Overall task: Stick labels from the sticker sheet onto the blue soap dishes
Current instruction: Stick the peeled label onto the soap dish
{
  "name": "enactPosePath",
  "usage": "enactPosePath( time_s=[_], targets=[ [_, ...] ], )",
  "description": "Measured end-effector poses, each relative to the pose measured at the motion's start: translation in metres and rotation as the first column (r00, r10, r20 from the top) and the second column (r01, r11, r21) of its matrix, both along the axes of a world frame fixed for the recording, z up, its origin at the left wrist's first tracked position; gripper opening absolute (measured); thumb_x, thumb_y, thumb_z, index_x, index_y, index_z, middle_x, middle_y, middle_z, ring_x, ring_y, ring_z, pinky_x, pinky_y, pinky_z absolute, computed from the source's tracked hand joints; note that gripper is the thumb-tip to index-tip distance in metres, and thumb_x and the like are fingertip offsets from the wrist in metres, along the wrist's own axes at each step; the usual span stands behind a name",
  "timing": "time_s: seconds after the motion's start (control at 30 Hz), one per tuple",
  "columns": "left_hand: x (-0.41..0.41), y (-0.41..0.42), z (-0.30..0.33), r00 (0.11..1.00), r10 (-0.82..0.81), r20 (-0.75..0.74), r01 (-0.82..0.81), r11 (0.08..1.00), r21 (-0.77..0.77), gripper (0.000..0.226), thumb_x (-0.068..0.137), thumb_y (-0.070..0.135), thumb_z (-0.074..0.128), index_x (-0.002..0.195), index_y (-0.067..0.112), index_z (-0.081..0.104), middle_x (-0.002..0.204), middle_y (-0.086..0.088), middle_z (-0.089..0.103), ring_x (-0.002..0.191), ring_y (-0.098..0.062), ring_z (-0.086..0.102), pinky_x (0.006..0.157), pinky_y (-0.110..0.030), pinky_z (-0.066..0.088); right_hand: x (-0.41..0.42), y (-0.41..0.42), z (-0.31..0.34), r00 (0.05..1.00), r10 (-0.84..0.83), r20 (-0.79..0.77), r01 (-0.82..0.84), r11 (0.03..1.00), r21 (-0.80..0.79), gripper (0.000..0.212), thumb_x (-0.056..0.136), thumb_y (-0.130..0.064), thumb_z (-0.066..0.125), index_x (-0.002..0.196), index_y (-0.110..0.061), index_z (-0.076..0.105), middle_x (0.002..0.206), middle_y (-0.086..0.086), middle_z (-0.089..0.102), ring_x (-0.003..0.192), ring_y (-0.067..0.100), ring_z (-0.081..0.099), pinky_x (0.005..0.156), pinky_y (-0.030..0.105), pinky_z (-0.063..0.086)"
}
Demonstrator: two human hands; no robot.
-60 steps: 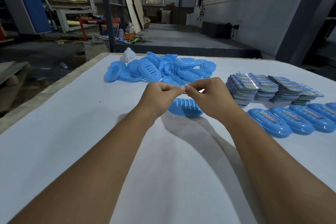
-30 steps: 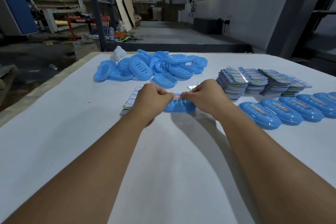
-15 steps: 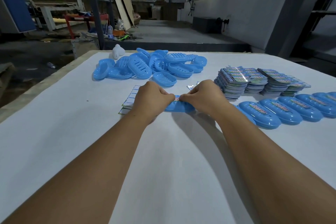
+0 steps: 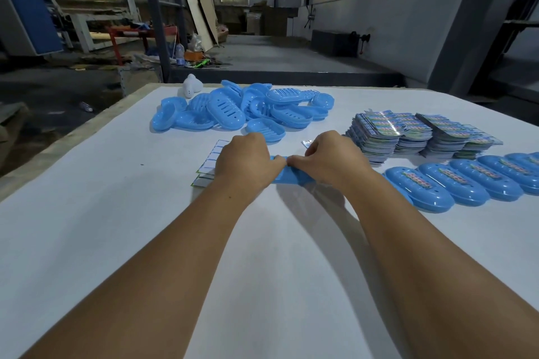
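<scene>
Nearest on the white table [image 4: 87, 227], both hands come together over one blue soap dish [image 4: 291, 176] lying upside down, its smooth underside turned up, probably so a label has a flat face to take. The left hand [image 4: 248, 165] and right hand [image 4: 329, 159] curl their fingers down onto the dish top, thumbs meeting at its middle; the label itself is hidden under them, so I judge they are pressing it flat, though whether they pinch anything I cannot tell. The dish pokes out below and between both hands. Just left, partly under the left wrist, lies the sticker sheet [image 4: 211, 160], within easy reach. To the right a row of labelled dishes [image 4: 455, 181] sits finished. Further off are stacks of printed cards [image 4: 408, 131] and the heap of unlabelled dishes [image 4: 233, 108].
</scene>
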State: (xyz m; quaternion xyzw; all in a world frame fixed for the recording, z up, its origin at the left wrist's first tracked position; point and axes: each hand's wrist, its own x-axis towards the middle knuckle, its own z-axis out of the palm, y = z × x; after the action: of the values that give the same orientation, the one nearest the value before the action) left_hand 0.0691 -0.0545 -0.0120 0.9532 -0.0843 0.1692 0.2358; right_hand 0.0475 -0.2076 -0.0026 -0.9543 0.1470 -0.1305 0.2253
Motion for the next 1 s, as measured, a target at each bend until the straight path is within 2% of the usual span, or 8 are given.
enactPosePath(
  time_s=[0.1,0.2,0.33,0.43,0.73,0.8,0.9,1.0],
  targets=[
    [0.001,0.005,-0.007,1.000,0.008,-0.028,-0.009,0.998,-0.065,0.028,0.083,0.050,0.065,0.081,0.023,0.061,0.077,0.005,0.063,0.077,-0.019,0.060,0.062,-0.031,0.046,-0.002,-0.002,-0.002,0.999,0.025,0.029,-0.028,0.997,0.073,0.044,0.073,-0.058,0.074,0.079,-0.015,0.070,0.071,0.001,0.069,0.073,0.022,0.066,0.063,0.033,0.051],
    [0.002,0.010,-0.011,0.999,0.031,-0.013,-0.032,0.992,-0.123,0.032,0.085,0.057,0.062,0.075,0.027,0.055,0.070,0.013,0.056,0.067,-0.008,0.053,0.055,-0.027,0.036,-0.001,-0.011,0.004,0.985,-0.033,0.172,-0.009,0.971,0.238,0.037,0.084,-0.047,0.066,0.080,-0.010,0.069,0.075,0.006,0.071,0.078,0.028,0.068,0.072,0.039,0.056],
    [0.005,0.013,-0.012,0.999,0.032,0.011,-0.029,0.977,-0.211,0.030,0.090,0.053,0.056,0.076,0.026,0.053,0.075,0.010,0.062,0.075,-0.018,0.061,0.063,-0.031,0.046,0.000,-0.027,0.015,0.934,-0.156,0.321,0.020,0.922,0.388,0.015,0.093,-0.036,0.058,0.088,-0.024,0.066,0.085,-0.005,0.070,0.081,0.020,0.066,0.075,0.037,0.055],
    [0.006,0.014,-0.014,0.999,0.026,0.020,-0.022,0.985,-0.173,0.025,0.094,0.049,0.054,0.080,0.029,0.054,0.077,0.008,0.060,0.076,-0.017,0.061,0.059,-0.029,0.043,-0.001,-0.031,0.015,0.930,-0.160,0.332,0.008,0.909,0.416,0.019,0.095,-0.031,0.054,0.104,-0.023,0.068,0.098,-0.003,0.071,0.082,0.019,0.066,0.077,0.039,0.058],
    [0.013,0.010,-0.007,0.999,0.027,0.042,-0.016,0.970,-0.241,0.015,0.094,0.038,0.056,0.089,0.026,0.064,0.085,0.003,0.068,0.082,-0.021,0.063,0.072,-0.034,0.053,0.000,-0.023,0.013,0.955,-0.040,0.295,-0.052,0.954,0.297,0.017,0.091,-0.035,0.059,0.103,-0.026,0.067,0.095,-0.005,0.072,0.086,0.019,0.067,0.080,0.038,0.057],
    [0.018,0.006,-0.004,0.999,0.020,0.035,-0.010,0.966,-0.260,0.015,0.094,0.035,0.057,0.094,0.024,0.067,0.088,0.003,0.069,0.085,-0.021,0.063,0.077,-0.038,0.054,-0.003,-0.022,0.011,0.972,0.072,0.223,-0.124,0.965,0.232,0.029,0.088,-0.046,0.065,0.112,-0.029,0.066,0.102,-0.007,0.071,0.096,0.016,0.066,0.086,0.034,0.054],
    [0.026,0.002,-0.001,0.998,0.022,0.059,-0.005,0.962,-0.272,0.015,0.093,0.031,0.056,0.095,0.022,0.068,0.091,0.002,0.070,0.087,-0.022,0.063,0.080,-0.040,0.054,-0.011,-0.010,0.008,0.940,0.321,0.113,-0.334,0.933,0.131,0.069,0.076,-0.062,0.073,0.137,-0.033,0.057,0.132,-0.010,0.063,0.121,0.014,0.057,0.097,0.031,0.045],
    [0.036,0.000,0.000,0.999,0.021,0.046,-0.007,0.958,-0.286,0.013,0.093,0.027,0.056,0.096,0.025,0.069,0.095,0.004,0.071,0.091,-0.021,0.064,0.084,-0.040,0.054,-0.014,0.007,0.003,0.880,0.475,0.026,-0.476,0.880,0.012,0.075,0.076,-0.061,0.072,0.144,-0.041,0.047,0.135,-0.010,0.062,0.123,0.017,0.056,0.093,0.031,0.045]
  ],
)
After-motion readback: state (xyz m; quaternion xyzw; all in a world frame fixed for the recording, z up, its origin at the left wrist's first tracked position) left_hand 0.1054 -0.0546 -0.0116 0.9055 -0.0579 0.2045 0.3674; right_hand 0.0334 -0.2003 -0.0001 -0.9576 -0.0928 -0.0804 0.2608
